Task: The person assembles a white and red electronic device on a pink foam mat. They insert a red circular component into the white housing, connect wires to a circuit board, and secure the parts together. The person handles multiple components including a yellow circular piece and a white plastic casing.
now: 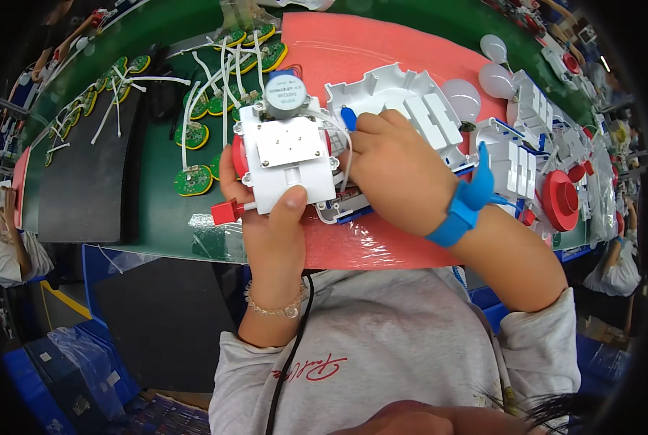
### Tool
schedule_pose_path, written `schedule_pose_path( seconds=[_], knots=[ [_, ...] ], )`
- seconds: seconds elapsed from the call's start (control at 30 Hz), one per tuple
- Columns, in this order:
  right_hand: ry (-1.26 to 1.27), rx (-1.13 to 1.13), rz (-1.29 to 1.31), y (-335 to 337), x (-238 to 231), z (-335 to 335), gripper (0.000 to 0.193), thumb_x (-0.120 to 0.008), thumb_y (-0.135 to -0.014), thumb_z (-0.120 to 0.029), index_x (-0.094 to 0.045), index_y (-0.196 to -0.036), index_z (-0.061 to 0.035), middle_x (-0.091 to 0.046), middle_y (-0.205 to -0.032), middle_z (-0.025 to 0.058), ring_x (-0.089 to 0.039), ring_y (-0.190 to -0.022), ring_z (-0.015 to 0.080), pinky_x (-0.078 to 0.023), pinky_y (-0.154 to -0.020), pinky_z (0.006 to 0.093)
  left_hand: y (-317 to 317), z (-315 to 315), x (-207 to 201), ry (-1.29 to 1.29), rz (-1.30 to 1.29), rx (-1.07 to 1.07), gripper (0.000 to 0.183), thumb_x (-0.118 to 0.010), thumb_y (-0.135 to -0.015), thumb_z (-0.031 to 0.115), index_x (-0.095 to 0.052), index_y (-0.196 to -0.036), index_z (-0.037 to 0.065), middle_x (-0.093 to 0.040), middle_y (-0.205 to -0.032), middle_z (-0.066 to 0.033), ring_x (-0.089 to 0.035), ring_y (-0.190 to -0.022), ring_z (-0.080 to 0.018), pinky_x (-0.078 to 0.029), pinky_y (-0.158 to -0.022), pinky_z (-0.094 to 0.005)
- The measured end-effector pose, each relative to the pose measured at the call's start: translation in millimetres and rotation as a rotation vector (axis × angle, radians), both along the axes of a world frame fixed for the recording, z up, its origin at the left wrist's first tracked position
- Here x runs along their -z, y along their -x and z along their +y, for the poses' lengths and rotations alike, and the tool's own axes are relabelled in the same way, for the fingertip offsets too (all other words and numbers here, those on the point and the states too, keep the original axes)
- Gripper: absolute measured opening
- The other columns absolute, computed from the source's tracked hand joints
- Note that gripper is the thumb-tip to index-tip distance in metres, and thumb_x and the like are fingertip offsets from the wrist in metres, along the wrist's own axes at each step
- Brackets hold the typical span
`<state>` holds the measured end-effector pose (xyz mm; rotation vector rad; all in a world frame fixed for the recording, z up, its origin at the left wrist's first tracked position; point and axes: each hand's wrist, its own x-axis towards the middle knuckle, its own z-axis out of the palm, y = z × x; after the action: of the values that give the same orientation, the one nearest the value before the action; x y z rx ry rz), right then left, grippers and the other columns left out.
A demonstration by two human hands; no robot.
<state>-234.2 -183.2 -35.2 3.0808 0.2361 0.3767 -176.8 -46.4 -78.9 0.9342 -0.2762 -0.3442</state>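
Note:
My left hand (271,232) grips a white plastic assembly (280,192), its thumb pressed on the lower edge. A round silver motor (285,96) sits at the top of that assembly, above a screwed-on white plate (289,141). Red parts show at its sides, and a red block (226,211) sticks out at the lower left. Just right of it, my right hand (396,163) is closed around a slim object whose blue end (348,119) pokes out above the fingers; the rest is hidden. A white cable (347,163) runs by its fingertips.
An open white housing (378,90) lies behind my right hand on the pink mat (382,40). Green round circuit boards (193,181) with white leads are spread at left, beside a black foam sheet (84,170). White domes (460,100), more housings (516,170) and red round parts (558,201) crowd the right.

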Motion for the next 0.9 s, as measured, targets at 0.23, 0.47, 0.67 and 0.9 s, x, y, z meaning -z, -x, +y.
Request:
schedule_pose_path(
  seconds=[0.23, 0.47, 0.67, 0.9],
  knots=[
    [-0.163, 0.130, -0.193, 28, -36, -30, 0.013, -0.060, -0.066, -0.010, -0.062, -0.079, -0.0060, -0.058, -0.080, 0.0053, -0.052, -0.086, 0.0224, -0.038, -0.078, 0.0357, -2, 5, 7, 0.083, 0.042, 0.049, 0.082, -0.061, -0.074, 0.007, -0.009, -0.136, 0.009, -0.034, -0.129, -0.0096, -0.038, -0.117, -0.0213, -0.035, -0.097, -0.0378],
    [0.053, 0.160, -0.065, 8, -31, -18, 0.017, -0.060, -0.066, -0.009, -0.063, -0.083, -0.0068, -0.059, -0.075, 0.0056, -0.052, -0.086, 0.0219, -0.034, -0.089, 0.0404, -1, 5, 4, 0.109, 0.043, 0.083, 0.082, -0.061, -0.075, 0.008, -0.007, -0.137, 0.011, -0.034, -0.129, -0.0100, -0.038, -0.118, -0.0221, -0.036, -0.097, -0.0389],
    [0.173, 0.111, 0.015, -8, -15, -11, 0.008, -0.059, -0.067, -0.012, -0.063, -0.072, -0.0064, -0.058, -0.065, 0.0066, -0.055, -0.074, 0.0212, -0.035, -0.089, 0.0402, -1, 4, 4, 0.117, 0.053, 0.061, 0.082, -0.063, -0.074, 0.008, -0.010, -0.137, 0.011, -0.035, -0.128, -0.0096, -0.038, -0.118, -0.0215, -0.034, -0.098, -0.0385],
    [-0.259, 0.113, 0.249, 0, -28, -14, 0.008, -0.057, -0.069, -0.011, -0.062, -0.074, -0.0065, -0.056, -0.063, 0.0086, -0.053, -0.066, 0.0233, -0.034, -0.085, 0.0360, 1, 5, 3, 0.090, 0.033, -0.007, 0.087, -0.068, -0.070, 0.010, -0.012, -0.136, 0.008, -0.036, -0.128, -0.0091, -0.038, -0.117, -0.0203, -0.033, -0.098, -0.0361]
  ],
)
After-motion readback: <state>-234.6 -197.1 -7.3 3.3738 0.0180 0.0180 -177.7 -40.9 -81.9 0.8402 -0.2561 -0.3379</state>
